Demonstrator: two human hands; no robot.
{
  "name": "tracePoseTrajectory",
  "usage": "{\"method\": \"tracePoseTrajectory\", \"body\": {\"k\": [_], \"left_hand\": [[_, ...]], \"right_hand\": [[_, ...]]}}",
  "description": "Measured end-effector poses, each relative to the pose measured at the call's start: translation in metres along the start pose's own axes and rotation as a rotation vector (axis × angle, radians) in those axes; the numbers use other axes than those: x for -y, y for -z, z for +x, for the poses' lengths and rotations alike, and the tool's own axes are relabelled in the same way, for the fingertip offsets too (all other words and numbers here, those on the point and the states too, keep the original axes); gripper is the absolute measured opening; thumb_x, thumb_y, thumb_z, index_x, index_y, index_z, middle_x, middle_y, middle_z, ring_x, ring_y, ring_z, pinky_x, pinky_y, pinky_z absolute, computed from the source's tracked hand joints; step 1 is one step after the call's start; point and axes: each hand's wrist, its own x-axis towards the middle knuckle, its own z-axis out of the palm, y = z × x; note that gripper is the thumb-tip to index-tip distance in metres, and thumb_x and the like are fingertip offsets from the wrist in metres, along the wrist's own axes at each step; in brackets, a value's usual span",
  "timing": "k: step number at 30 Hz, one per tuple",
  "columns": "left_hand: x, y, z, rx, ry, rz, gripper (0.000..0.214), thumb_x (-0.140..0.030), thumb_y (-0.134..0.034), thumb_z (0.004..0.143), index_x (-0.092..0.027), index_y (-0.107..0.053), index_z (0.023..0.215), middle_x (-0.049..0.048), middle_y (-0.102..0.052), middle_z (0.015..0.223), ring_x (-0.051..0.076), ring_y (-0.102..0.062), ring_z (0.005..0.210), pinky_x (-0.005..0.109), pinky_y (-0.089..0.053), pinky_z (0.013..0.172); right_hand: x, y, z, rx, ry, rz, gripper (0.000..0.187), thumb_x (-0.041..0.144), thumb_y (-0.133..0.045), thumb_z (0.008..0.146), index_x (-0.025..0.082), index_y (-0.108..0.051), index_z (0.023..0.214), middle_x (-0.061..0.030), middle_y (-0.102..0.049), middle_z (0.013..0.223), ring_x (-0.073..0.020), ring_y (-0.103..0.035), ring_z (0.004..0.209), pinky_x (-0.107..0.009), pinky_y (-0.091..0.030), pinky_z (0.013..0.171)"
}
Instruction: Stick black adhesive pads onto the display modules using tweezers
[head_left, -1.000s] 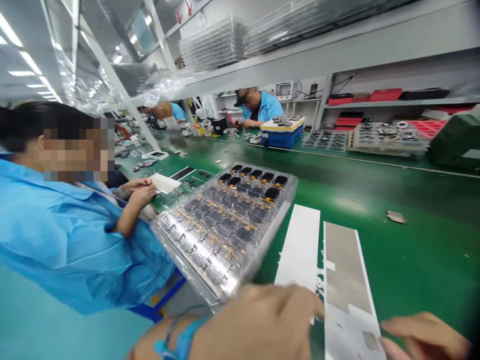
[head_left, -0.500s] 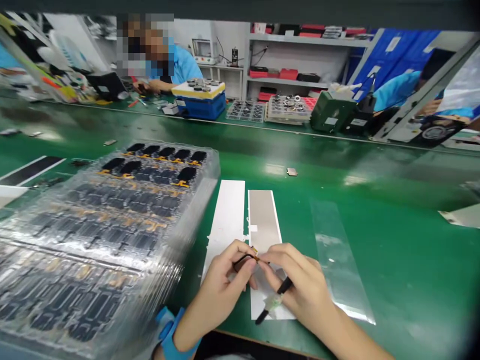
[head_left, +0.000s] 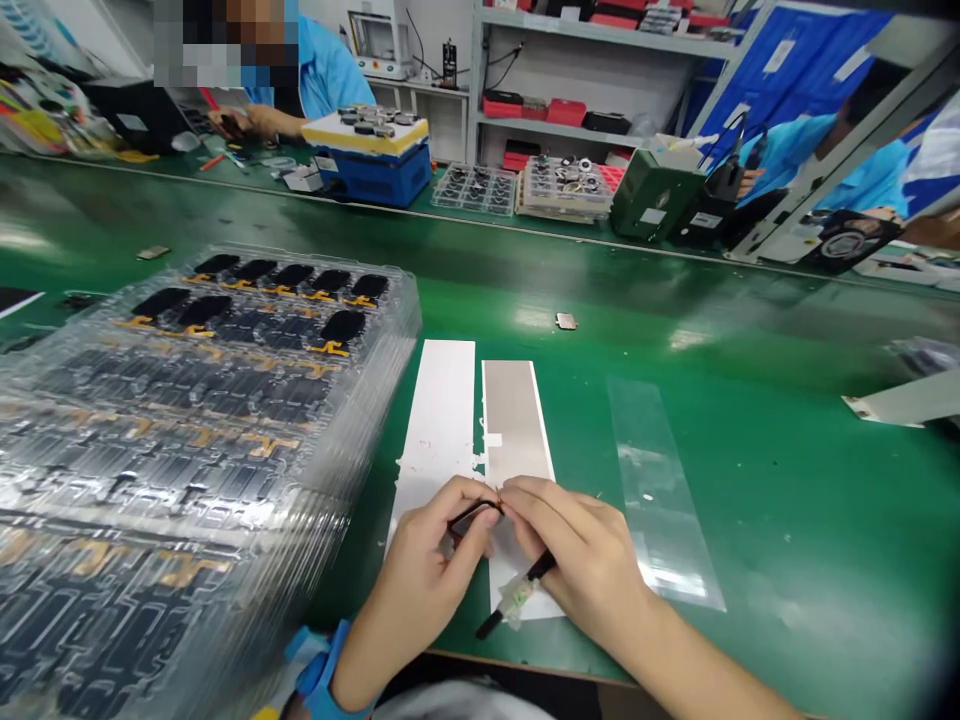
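Close by the grey-faced strip (head_left: 517,415), the left hand (head_left: 420,580) pinches a dark-edged part (head_left: 471,511), orange end (head_left: 500,507) rightward, right hand (head_left: 589,550) fingertips together there (black tool (head_left: 491,625) clasped too).

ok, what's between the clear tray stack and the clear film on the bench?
Head view: a white strip and a grey-faced strip, partly covered by the left hand and right hand.

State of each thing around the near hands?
Left hand: pinching small black part
Right hand: fingertips at that part, holding taped black tool
White strip: flat
Grey-faced sheet: flat, partly covered by hands
Clear film: flat
Tray stack: top tray partly filled
Blue wristband: on left wrist
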Motion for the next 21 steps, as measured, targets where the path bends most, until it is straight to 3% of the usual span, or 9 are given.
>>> {"method": "tracePoseTrajectory", "body": {"k": [6,8,11,14,17,21], "left_hand": [[-0.001,-0.003,0.001,0.017,-0.038,0.144,0.012,-0.023,-0.048,0.100,-0.022,-0.060,0.098,-0.0028,-0.063,0.072,0.014,-0.062,0.063,0.022,-0.045,0.059],[-0.002,-0.004,0.001,0.002,-0.049,0.175,0.012,-0.022,-0.048,0.100,-0.022,-0.059,0.097,-0.0022,-0.066,0.076,0.013,-0.063,0.063,0.021,-0.045,0.060],[-0.003,-0.004,0.000,-0.001,-0.052,0.182,0.011,-0.020,-0.049,0.099,-0.022,-0.058,0.094,-0.0008,-0.069,0.081,0.014,-0.065,0.067,0.020,-0.044,0.058],[-0.006,-0.003,-0.003,0.159,-0.084,0.200,0.013,-0.016,-0.049,0.095,-0.022,-0.060,0.092,-0.0007,-0.070,0.080,0.014,-0.063,0.064,0.021,-0.044,0.057],[-0.009,-0.002,-0.005,0.323,-0.137,0.275,0.013,-0.017,-0.052,0.091,-0.022,-0.064,0.092,0.0003,-0.072,0.078,0.015,-0.059,0.059,0.024,-0.044,0.058],[-0.012,-0.001,-0.006,0.363,-0.157,0.312,0.012,-0.018,-0.051,0.091,-0.021,-0.063,0.091,0.0020,-0.071,0.079,0.015,-0.056,0.058,0.026,-0.044,0.058]], "right_hand": [[-0.001,-0.003,0.003,0.000,0.065,-0.091,0.020,0.006,-0.048,0.093,0.013,-0.067,0.091,-0.0084,-0.075,0.087,-0.0146,-0.066,0.059,-0.028,-0.049,0.051],[-0.003,-0.001,0.006,0.008,-0.031,0.025,0.020,0.007,-0.049,0.091,0.017,-0.065,0.086,-0.0047,-0.072,0.080,-0.0133,-0.063,0.059,-0.025,-0.047,0.053],[-0.010,0.006,0.018,0.041,-0.311,0.320,0.014,0.011,-0.055,0.085,0.019,-0.064,0.079,-0.0011,-0.066,0.075,-0.0118,-0.059,0.062,-0.022,-0.043,0.054],[-0.020,0.007,0.033,0.153,-0.506,0.530,0.010,0.013,-0.060,0.079,0.019,-0.064,0.071,0.0008,-0.064,0.072,-0.0115,-0.057,0.064,-0.022,-0.042,0.058],[-0.027,-0.003,0.043,0.247,-0.550,0.605,0.013,0.016,-0.063,0.079,0.018,-0.064,0.066,0.0031,-0.062,0.064,-0.0113,-0.056,0.062,-0.022,-0.042,0.059],[-0.025,-0.019,0.048,0.287,-0.560,0.638,0.017,0.018,-0.063,0.080,0.018,-0.063,0.064,0.0025,-0.062,0.065,-0.0116,-0.056,0.062,-0.022,-0.041,0.059]]}}
